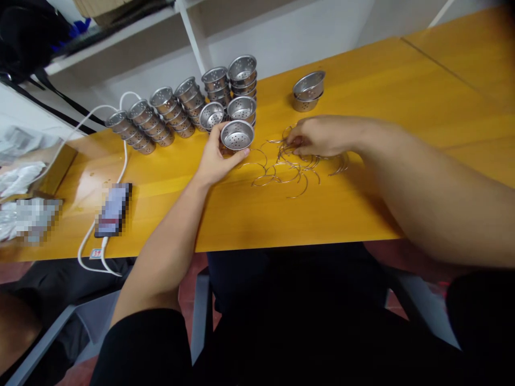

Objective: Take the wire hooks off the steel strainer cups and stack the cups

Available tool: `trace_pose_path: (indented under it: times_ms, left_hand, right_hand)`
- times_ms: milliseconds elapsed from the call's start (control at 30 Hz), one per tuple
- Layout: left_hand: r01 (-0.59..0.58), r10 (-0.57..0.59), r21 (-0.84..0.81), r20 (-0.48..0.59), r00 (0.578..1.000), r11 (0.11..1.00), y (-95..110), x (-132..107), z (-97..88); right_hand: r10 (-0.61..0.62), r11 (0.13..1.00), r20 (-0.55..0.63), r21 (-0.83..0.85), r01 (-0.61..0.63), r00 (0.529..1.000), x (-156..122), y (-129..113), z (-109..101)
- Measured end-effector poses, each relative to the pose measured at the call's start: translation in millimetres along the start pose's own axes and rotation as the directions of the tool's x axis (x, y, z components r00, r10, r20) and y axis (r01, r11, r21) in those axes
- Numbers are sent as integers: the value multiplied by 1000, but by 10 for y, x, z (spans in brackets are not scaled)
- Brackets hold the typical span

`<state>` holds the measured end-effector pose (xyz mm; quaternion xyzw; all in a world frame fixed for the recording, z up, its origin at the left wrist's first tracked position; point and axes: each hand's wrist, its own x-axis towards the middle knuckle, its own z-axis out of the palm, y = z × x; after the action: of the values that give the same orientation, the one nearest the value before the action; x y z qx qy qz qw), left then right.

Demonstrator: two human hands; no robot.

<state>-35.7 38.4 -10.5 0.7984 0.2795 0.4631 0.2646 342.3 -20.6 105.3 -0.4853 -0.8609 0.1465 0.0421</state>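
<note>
My left hand (219, 158) grips a small perforated metal strainer cup (237, 135) by its side, thumb in front, its open mouth facing up. To the right, my right hand (311, 136) reaches into a loose heap of thin curved wires (281, 170) on the table. Its fingers are pinched together on a curved wire, and the fingertips are partly hidden. Just behind the held cup, more strainer cups (242, 109) stand in stacks. Farther back, beyond my right hand, sit two nested strainer cups (309, 86), the upper one tilted.
Several stacks of strainer cups (163, 112) line the back left of the yellow table (249, 222). A phone (114, 209) with a white cable (125, 161) lies at left, near a cardboard box (56, 169) and plastic bags (20, 217). Another person's leg (16, 327) shows at lower left.
</note>
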Motion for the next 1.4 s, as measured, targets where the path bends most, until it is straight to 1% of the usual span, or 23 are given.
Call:
trace_pose_path:
  times_ms: [100,233,367,467,567,633,733,800,867,933,1033,1167,1300,1367,1400]
  left_hand:
    - [2,-3,-27,-25,1000,1000,29,15,4]
    - [21,-22,-27,-46,999,999,91,31,8]
    - [34,-34,-25,-22,999,999,135,19,10]
    - [37,-38,-26,-13,999,999,143,15,12]
    - [45,-46,-32,-12,999,998,180,30,11]
    - [53,-54,-26,-8,999,998,240,45,6]
    - [55,-54,-9,13,998,998,365,64,-6]
    - [48,-48,-6,28,998,999,446,72,-13]
    - [52,-52,-5,33,998,999,505,77,-16]
    - [68,-68,-3,28,997,998,535,80,-16]
    - [100,-100,-6,24,995,995,530,79,-10]
    - [100,-100,-25,1,995,995,461,63,-6]
    - [89,-89,-19,9,996,996,339,60,-8]
    - [70,-70,-32,16,997,997,259,71,-5]
    - [56,-55,-48,13,998,997,221,79,-1]
  right_hand:
    - [20,999,86,-50,-16,996,16,8,-2]
    - [53,997,89,-58,-48,995,44,3,-24]
    - [75,992,76,-109,-67,994,60,-5,8]
    - [64,990,77,-132,-53,995,39,-43,-11]
    - [54,993,31,-106,-50,998,-20,-94,-100]
    - [54,995,-13,-85,-55,998,-66,-110,-176]
    - [69,993,-101,-86,-78,992,-109,-85,-257]
    - [65,995,-178,-66,-78,982,-113,-50,-269]
    - [25,999,-250,-18,-31,968,-102,-24,-250]
    - [-31,999,-292,28,41,956,-85,-18,-214]
    - [-83,993,-301,53,103,950,-59,-28,-161]
    - [-68,992,-295,84,97,953,-31,-16,-109]
    - [-19,970,-318,224,94,948,-8,-9,-20]
    - [22,937,-328,337,95,944,13,-39,56]
    - [34,907,-335,407,112,941,27,-65,99]
